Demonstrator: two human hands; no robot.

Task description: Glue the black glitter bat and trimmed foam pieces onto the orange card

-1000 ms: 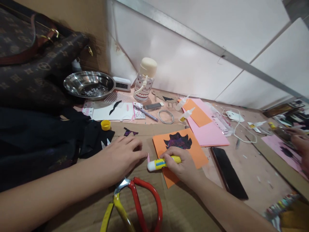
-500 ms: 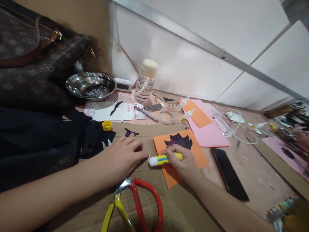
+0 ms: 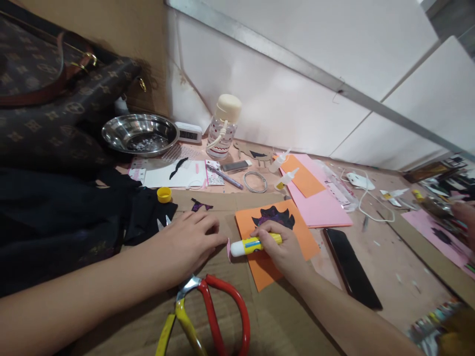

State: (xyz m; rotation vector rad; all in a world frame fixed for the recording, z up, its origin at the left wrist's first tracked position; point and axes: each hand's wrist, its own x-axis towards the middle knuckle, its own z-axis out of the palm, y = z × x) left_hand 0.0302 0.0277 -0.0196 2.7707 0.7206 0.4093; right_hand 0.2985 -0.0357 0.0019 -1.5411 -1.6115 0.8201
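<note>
My right hand grips a yellow glue stick, its white end pointing left. At my left fingertips is a small pink paper piece; my left hand is closed on it, the fingers mostly hidden behind the back of the hand. The glue stick's tip sits right beside the pink piece. Beneath my right hand lies an orange paper bearing a black and purple jagged cutout. Scissors with red and yellow handles lie just below my left hand, their blades passing under it.
A yellow cap and a small dark cutout lie beyond my left hand on the cardboard. A phone rests at right. Farther back stand a metal bowl and a bottle. Another person's hand shows far right.
The glue stick's tip has drawn slightly right, off the pink paper piece, leaving a small gap. My left hand stays in place.
</note>
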